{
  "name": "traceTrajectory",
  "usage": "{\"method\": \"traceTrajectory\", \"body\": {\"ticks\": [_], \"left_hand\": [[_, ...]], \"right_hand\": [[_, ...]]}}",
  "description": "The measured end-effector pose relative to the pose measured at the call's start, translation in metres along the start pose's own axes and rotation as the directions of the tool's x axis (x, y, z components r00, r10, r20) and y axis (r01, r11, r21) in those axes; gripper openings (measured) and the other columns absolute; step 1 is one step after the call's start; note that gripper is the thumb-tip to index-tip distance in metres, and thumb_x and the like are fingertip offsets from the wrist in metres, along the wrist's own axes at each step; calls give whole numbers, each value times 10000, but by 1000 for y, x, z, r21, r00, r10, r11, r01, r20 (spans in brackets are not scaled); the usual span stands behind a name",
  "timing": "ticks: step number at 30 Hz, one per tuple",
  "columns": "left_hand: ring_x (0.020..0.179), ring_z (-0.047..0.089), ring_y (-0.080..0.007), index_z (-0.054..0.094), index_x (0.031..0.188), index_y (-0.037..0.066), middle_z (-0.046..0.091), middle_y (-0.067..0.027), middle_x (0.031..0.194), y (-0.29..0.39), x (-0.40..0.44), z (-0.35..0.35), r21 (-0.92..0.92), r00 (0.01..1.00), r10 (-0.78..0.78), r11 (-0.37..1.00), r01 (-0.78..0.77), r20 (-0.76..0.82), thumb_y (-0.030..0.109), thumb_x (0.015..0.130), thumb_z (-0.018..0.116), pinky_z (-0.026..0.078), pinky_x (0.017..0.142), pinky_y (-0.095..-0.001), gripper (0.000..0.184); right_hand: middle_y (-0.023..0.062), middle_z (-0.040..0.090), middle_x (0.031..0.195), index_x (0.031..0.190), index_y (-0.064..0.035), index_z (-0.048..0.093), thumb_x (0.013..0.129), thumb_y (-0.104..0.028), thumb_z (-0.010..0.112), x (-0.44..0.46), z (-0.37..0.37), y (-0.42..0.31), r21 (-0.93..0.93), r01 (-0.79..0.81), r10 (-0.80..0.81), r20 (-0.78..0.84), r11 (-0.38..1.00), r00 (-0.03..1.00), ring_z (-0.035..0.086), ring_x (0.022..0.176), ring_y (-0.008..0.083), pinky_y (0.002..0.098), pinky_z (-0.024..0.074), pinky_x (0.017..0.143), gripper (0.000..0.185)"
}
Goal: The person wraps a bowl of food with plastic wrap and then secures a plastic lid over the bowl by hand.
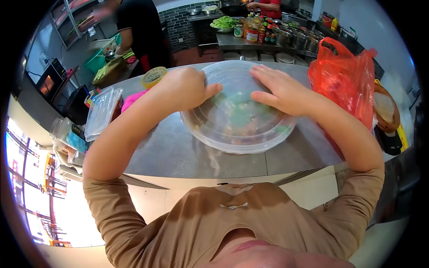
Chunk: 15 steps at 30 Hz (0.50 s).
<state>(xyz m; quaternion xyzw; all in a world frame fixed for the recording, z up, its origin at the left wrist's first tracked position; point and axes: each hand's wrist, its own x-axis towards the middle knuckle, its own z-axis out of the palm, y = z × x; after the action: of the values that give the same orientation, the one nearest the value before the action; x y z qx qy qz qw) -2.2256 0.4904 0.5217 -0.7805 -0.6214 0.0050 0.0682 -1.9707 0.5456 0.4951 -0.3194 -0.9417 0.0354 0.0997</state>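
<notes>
Head view, lidded bowl (233, 146), food (243, 115) inside

Bowl: a round see-through bowl (239, 145) under a clear lid (237, 98), mixed food blurred inside, on the grey tabletop (178, 156).
Left hand: this hand (190, 88) lies at the lid's left edge, thumb reaching over the top, other fingers curled.
Right hand: this hand (279, 89) rests on the lid's right side, fingers spread.
Left of bowl: yellow tape roll (154, 77), pink item (132, 100), clear plastic containers (103, 114).
Right of bowl: red plastic bag (342, 80).
Behind: person in black (142, 35), person in red (270, 8), leafy greens (225, 22), metal pots (298, 41).
</notes>
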Motion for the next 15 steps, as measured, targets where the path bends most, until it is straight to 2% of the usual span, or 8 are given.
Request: {"method": "traceTrajectory", "body": {"ticks": [2, 3, 6, 9, 12, 13, 15], "left_hand": [[737, 619, -376, 673, 800, -5, 652, -187, 767, 12, -20, -17, 155, 996, 32, 987, -44, 80, 489, 902, 495, 486, 679, -446, 535], [630, 600, -369, 659, 657, 22, 629, -161, 644, 10, -28, -19, 135, 999, 44, 990, -46, 16, 454, 908, 510, 472, 608, -453, 521], [685, 599, -358, 663, 760, 12, 656, -165, 777, 14, -38, -29, 162, 996, 55, 986, -43, -69, 422, 909, 524, 469, 624, -447, 458], [994, 593, -361, 641, 1054, 1, 611, -217, 1125, 4, -18, -12, 97, 953, 187, 981, -169, -240, 411, 925, 508, 475, 816, -429, 450], [1311, 383, -352, 469, 1329, 12, 392, -217, 1421, -7, 6, 31, -184, 884, 377, 882, -434, -277, 416, 942, 482, 347, 1047, -413, 560], [1410, 216, -331, 370, 1407, 14, 288, -209, 1490, -9, 8, 29, -250, 938, 320, 905, -345, -135, 424, 954, 458, 207, 1137, -398, 618], [1399, 241, -336, 380, 1398, 4, 305, -216, 1479, -10, 7, 29, -209, 927, 333, 907, -365, -171, 435, 954, 450, 219, 1132, -399, 622]], "right_hand": [[197, 299, 1488, 1410, -4, 346, 932, -510, 443, 4, 0, 15, -4, 126, -126, 15, 992, 992, 241, 1400, 334, 415, 198, 1136, 703], [189, 290, 1495, 1415, -6, 339, 931, -521, 439, 9, -1, 23, -9, 188, -188, 22, 982, 982, 234, 1403, 330, 415, 193, 1138, 714], [173, 266, 1510, 1435, -17, 308, 926, -545, 435, 25, -5, 38, 30, 349, -350, 84, 937, 933, 221, 1410, 320, 415, 197, 1138, 744], [171, 254, 1515, 1449, -30, 285, 923, -556, 432, 39, -1, 42, 49, 374, -376, 66, 926, 924, 222, 1411, 312, 407, 200, 1138, 759], [166, 254, 1517, 1453, -34, 278, 920, -562, 433, 39, -2, 40, 70, 350, -355, 73, 934, 932, 226, 1410, 310, 401, 205, 1138, 766], [164, 254, 1517, 1452, -34, 280, 918, -564, 435, 40, -4, 41, 61, 350, -354, 71, 935, 932, 229, 1409, 310, 401, 207, 1137, 768], [158, 256, 1518, 1451, -35, 283, 914, -566, 440, 40, -2, 41, 58, 346, -349, 71, 937, 934, 236, 1406, 310, 400, 211, 1136, 772]]}}
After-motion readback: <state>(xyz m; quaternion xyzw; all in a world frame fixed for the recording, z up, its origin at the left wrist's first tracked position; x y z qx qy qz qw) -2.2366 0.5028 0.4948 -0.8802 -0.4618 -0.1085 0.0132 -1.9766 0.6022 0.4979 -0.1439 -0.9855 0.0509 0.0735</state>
